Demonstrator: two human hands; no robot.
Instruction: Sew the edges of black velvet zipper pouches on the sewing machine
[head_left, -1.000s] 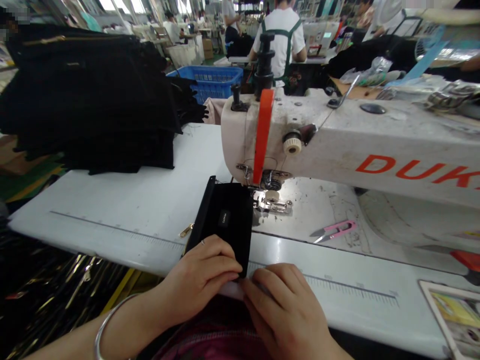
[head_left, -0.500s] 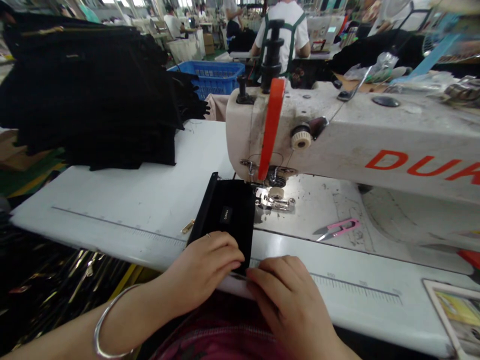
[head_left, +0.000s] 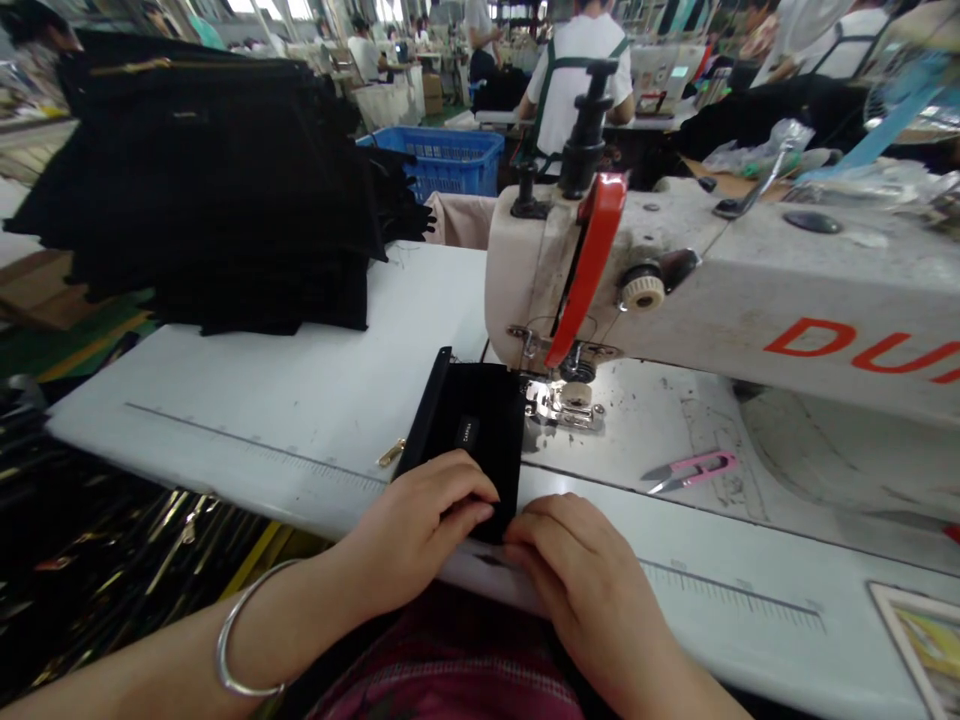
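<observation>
A small black fabric pouch [head_left: 495,410] with a little woven label [head_left: 466,433] lies on the white sewing table [head_left: 300,380], its right edge beside the presser foot [head_left: 574,410] of the sewing machine [head_left: 697,290]. My left hand [head_left: 427,525] rests on the pouch's near part, thumb and fingers pinched together on the cloth. Close by, my right hand [head_left: 589,580] is closed at the near right corner of the same pouch; its fingertips are partly hidden. A gold zipper pull [head_left: 391,453] sticks out at the pouch's left side.
Pink-handled thread snips [head_left: 694,470] lie right of the presser foot. A tall stack of black fabric pieces [head_left: 225,190] covers the back left of the table. Behind stand a blue plastic basket [head_left: 450,160] and a co-worker in a white shirt [head_left: 581,80].
The whole view has shifted, so machine and table appear farther right. My hands stay at the pouch's near edge, with only slight finger movement. The red lever on the machine looks tilted differently.
</observation>
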